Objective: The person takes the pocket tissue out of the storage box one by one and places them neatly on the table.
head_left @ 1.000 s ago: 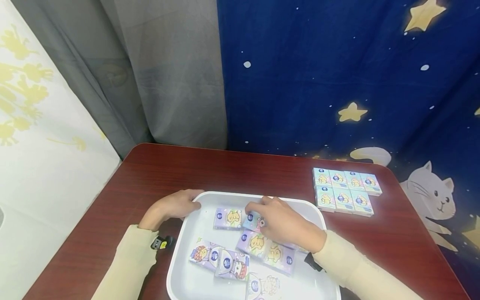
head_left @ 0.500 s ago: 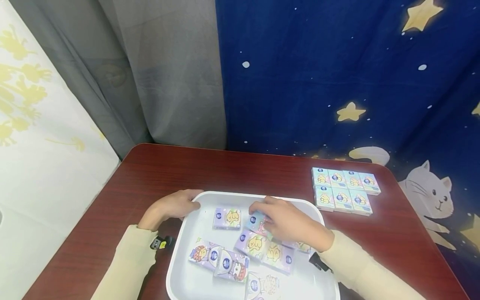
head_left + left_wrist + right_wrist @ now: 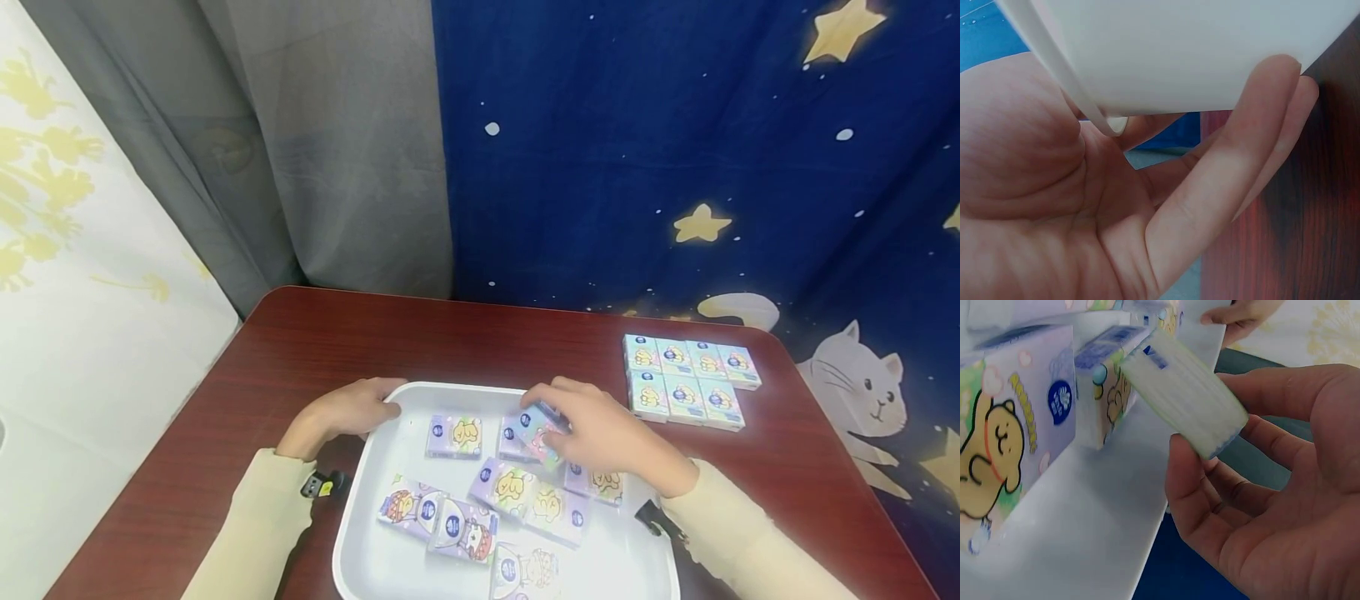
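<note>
A white tray [image 3: 626, 554] holds several purple tissue packs [image 3: 454, 437] with cartoon prints, lying loosely at different angles. My right hand [image 3: 600, 429] pinches a light-blue tissue pack [image 3: 536, 427] between thumb and fingers, tilted above the tray's far right part. Partly beneath it lies another purple pack [image 3: 511, 447]. In the right wrist view, one narrow side of the held pack [image 3: 1185, 394] faces the camera. At the tray's far left corner, my left hand [image 3: 348, 410] grips the rim, with fingers against the outer wall in the left wrist view.
On the dark red table [image 3: 360, 333], several light-blue packs [image 3: 686, 400] stand in two touching rows beyond the tray's right side. Behind the table hang a grey curtain [image 3: 360, 150] and a dark blue star-print curtain [image 3: 570, 167].
My right hand has lifted the light-blue pack and moved right with it, uncovering a purple pack beneath and another to the right. My left hand stays at the rim.
</note>
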A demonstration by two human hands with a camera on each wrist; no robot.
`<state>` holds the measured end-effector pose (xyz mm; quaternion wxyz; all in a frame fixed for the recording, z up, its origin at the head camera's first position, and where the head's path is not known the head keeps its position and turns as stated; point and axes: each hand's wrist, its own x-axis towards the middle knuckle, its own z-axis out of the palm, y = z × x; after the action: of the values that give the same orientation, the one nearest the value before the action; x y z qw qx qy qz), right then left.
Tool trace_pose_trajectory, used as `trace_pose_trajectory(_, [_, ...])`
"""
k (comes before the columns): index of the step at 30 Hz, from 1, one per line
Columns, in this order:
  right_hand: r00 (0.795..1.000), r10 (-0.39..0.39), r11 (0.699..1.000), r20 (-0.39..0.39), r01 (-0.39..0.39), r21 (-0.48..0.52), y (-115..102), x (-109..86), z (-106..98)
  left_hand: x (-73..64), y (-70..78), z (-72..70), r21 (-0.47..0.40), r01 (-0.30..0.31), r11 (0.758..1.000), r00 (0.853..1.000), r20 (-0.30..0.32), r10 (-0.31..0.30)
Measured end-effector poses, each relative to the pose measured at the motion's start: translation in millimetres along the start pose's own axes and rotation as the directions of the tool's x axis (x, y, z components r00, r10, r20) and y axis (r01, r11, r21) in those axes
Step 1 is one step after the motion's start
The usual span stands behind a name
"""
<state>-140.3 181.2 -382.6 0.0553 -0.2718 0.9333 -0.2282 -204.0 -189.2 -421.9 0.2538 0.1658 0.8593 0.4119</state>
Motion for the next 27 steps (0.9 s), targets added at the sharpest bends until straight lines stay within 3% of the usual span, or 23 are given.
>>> trace_pose_trajectory(11, [0.997,0.031,0.993,-0.066,-0.023,0.118,21,-7.9,-10,0.5,-1.7,0.1,-0.012,-0.002,1.000,1.000,0.006,0.002])
trace_pose_trajectory(19, [0.989,0.098,0.978,-0.111,-0.075,0.196,33,-16.4,-20,0.7,-1.5,-0.1,-0.014,-0.004,1.000,1.000,0.003,0.004])
trace_pose_trajectory(27, [0.973,0.184,0.965,-0.143,-0.152,0.212,44,-25.9,-30,0.1,-0.7,-0.1,-0.017,-0.005,1.000,1.000,0.000,0.005])
